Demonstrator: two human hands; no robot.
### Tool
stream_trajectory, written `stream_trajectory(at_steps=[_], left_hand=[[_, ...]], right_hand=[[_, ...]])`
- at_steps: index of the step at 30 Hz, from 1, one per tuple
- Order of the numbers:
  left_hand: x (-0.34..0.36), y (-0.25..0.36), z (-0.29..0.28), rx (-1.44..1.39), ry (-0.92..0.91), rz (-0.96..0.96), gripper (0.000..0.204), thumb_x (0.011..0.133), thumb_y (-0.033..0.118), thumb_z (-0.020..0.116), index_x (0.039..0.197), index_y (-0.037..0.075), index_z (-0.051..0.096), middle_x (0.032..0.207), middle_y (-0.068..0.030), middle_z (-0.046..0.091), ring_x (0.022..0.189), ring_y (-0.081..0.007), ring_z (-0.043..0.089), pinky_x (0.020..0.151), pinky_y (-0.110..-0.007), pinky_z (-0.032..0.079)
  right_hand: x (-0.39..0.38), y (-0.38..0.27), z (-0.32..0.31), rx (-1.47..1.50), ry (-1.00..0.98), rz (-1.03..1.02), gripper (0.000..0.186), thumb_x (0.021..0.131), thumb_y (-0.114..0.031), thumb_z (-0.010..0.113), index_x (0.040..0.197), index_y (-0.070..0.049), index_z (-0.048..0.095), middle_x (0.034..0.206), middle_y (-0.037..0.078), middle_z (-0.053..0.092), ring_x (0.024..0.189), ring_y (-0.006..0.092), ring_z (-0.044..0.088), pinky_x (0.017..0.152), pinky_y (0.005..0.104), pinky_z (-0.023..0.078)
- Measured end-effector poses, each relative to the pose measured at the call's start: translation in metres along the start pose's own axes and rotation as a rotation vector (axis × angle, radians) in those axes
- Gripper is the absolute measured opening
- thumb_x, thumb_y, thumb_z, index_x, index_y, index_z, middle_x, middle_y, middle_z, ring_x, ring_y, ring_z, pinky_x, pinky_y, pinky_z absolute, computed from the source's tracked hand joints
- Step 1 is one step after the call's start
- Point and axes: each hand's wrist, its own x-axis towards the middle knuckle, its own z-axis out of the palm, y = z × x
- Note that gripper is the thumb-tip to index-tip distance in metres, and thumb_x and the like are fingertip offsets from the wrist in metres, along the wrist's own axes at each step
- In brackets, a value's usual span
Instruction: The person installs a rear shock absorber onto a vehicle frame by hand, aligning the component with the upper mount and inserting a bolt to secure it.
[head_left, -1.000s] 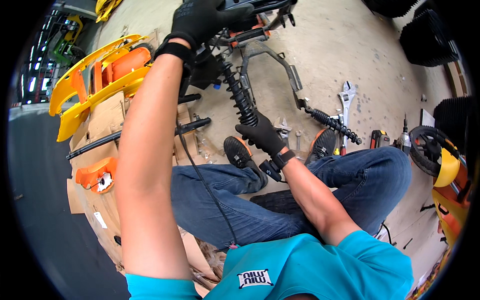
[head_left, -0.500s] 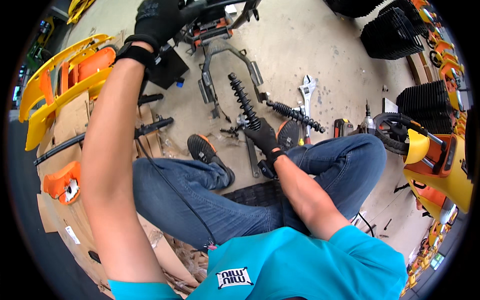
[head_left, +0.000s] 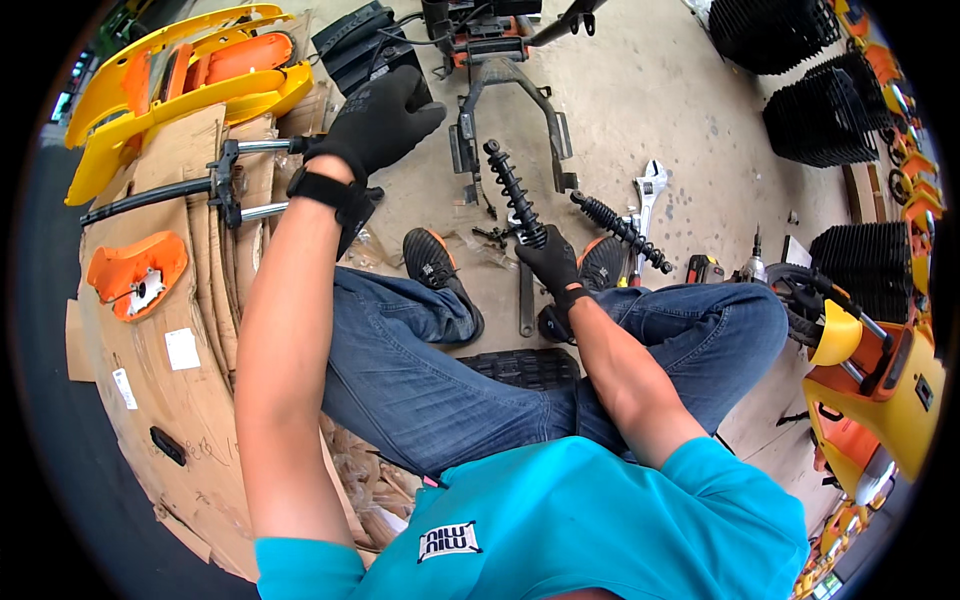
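Observation:
My right hand (head_left: 551,263), in a black glove, grips the lower end of a black coil-spring shock absorber (head_left: 511,188), which stands tilted between my feet. My left hand (head_left: 385,120), also gloved, hangs in the air left of a dark metal frame (head_left: 500,75) and holds nothing; its fingers are loosely bent with the thumb apart. A second shock absorber (head_left: 622,232) lies on the floor to the right, beside a large adjustable wrench (head_left: 648,200). A flat spanner (head_left: 526,302) lies just below my right hand. Small dark parts (head_left: 492,236) sit beside the held shock absorber.
Cardboard sheets (head_left: 215,330) at left carry a fork assembly (head_left: 228,185), an orange cover (head_left: 140,275) and yellow body parts (head_left: 190,90). A black box (head_left: 365,45) stands behind my left hand. Stacked black baskets (head_left: 830,110) and a yellow scooter part (head_left: 880,390) line the right.
My left hand has come away from the frame's far part, moving nearer and to the right. My right hand keeps hold of the shock absorber. The whole view has shifted.

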Motion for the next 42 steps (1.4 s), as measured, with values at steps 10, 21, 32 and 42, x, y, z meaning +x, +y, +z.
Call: stream_trajectory(at_steps=[10,21,32,42], left_hand=[[0.011,-0.003,0.0,0.081,-0.068,-0.005,0.039,0.085,0.036,0.067,0.095,0.0,0.061,0.085,-0.0173,0.065,0.075,-0.0293,0.063,0.069,-0.039,0.05],[0.035,0.004,-0.006,0.036,-0.044,0.031,0.027,0.091,0.023,0.065,0.107,0.002,0.061,0.098,-0.0127,0.067,0.087,-0.0219,0.065,0.078,-0.033,0.05],[0.035,0.056,-0.013,-0.029,0.238,0.037,0.021,0.081,0.016,0.069,0.084,0.0,0.056,0.073,-0.0097,0.053,0.064,-0.0201,0.053,0.059,-0.035,0.044],[0.048,0.074,0.006,0.002,0.127,-0.023,0.018,0.086,0.012,0.067,0.093,-0.001,0.058,0.076,-0.0052,0.059,0.069,-0.011,0.057,0.063,-0.029,0.047]], right_hand=[[-0.008,0.029,0.008,-0.101,0.069,0.172,0.051,0.077,-0.044,0.075,0.09,0.004,0.063,0.073,0.017,0.067,0.068,0.0292,0.067,0.062,0.0422,0.05],[0.0,0.016,-0.059,-0.241,0.342,-0.069,0.043,0.073,-0.039,0.078,0.096,-0.006,0.064,0.082,0.017,0.068,0.08,0.0365,0.067,0.072,0.0445,0.051],[0.083,0.07,-0.143,-0.516,0.248,0.297,0.06,0.073,-0.049,0.074,0.107,-0.001,0.062,0.097,0.023,0.07,0.093,0.0379,0.068,0.08,0.0469,0.052],[0.158,0.089,-0.147,-0.595,0.252,0.118,0.049,0.078,-0.049,0.075,0.102,-0.008,0.066,0.085,0.017,0.07,0.083,0.0358,0.068,0.072,0.0472,0.051]])
